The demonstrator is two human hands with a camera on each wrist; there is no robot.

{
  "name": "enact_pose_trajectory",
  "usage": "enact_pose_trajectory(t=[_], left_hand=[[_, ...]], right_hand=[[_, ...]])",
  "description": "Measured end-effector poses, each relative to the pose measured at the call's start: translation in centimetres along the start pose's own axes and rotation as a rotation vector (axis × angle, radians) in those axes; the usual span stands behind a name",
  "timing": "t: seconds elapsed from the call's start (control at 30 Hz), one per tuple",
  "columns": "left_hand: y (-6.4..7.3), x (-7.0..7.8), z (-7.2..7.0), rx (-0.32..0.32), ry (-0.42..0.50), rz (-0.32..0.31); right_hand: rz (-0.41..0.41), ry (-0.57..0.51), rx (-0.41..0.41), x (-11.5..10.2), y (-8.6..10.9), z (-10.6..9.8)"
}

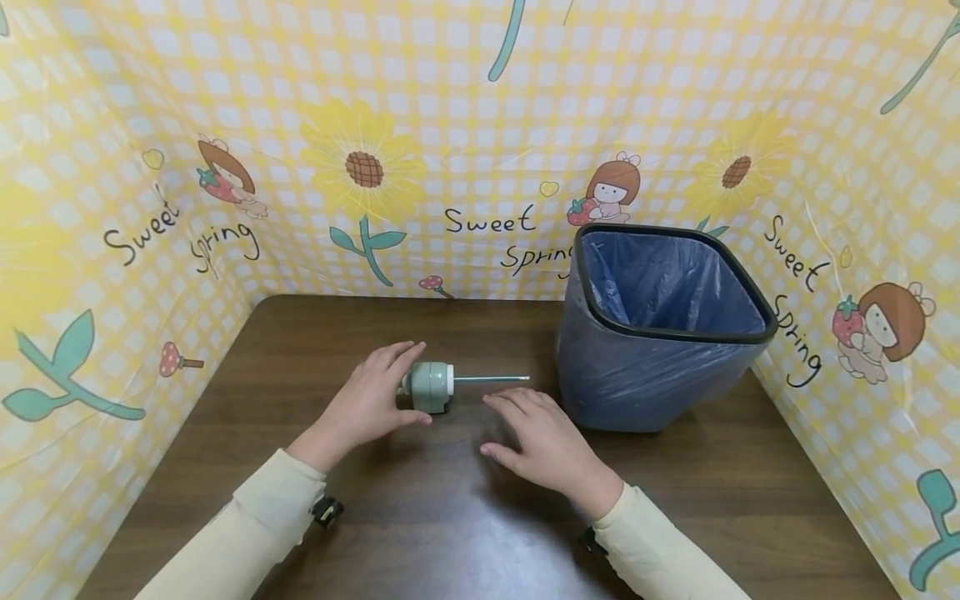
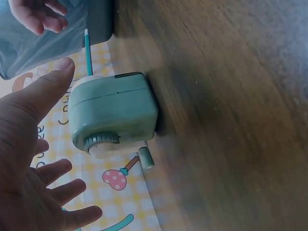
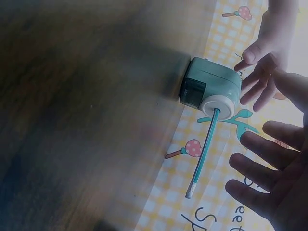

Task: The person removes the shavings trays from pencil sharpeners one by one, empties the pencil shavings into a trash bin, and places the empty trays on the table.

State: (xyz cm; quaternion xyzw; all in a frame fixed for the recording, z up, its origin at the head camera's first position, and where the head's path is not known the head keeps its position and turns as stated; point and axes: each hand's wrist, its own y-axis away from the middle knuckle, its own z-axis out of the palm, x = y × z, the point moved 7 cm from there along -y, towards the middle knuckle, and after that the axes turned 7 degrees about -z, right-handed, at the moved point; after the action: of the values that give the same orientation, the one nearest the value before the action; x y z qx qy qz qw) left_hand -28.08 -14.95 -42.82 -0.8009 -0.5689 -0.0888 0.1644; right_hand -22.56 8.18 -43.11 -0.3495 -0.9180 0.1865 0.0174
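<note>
A green crank pencil sharpener (image 1: 431,387) stands on the brown table, its white front ring facing right. Out of that ring a teal pencil (image 1: 491,379) sticks straight toward the bin, eraser end outermost. The crank handle (image 2: 146,158) shows at the back in the left wrist view. My left hand (image 1: 372,398) is at the crank side, fingers spread and holding nothing. To the right, my right hand (image 1: 546,442) hovers just in front of the pencil's eraser end, fingers extended and apart from it. A dark shavings drawer (image 3: 193,93) appears on the sharpener in the right wrist view.
A bin (image 1: 626,383) with a black rim and a bluish plastic liner stands on the table at the right, close beyond the pencil's end. Yellow checked cloth (image 1: 480,150) walls the table (image 1: 420,533) at the back and both sides.
</note>
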Motion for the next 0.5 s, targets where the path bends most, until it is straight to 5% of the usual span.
enact_pose_trajectory(t=[0.5], left_hand=[[-0.98, -0.49, 0.73, -0.031, 0.018, -0.009]], right_hand=[[0.02, -0.036, -0.019, 0.0, -0.08, 0.44]])
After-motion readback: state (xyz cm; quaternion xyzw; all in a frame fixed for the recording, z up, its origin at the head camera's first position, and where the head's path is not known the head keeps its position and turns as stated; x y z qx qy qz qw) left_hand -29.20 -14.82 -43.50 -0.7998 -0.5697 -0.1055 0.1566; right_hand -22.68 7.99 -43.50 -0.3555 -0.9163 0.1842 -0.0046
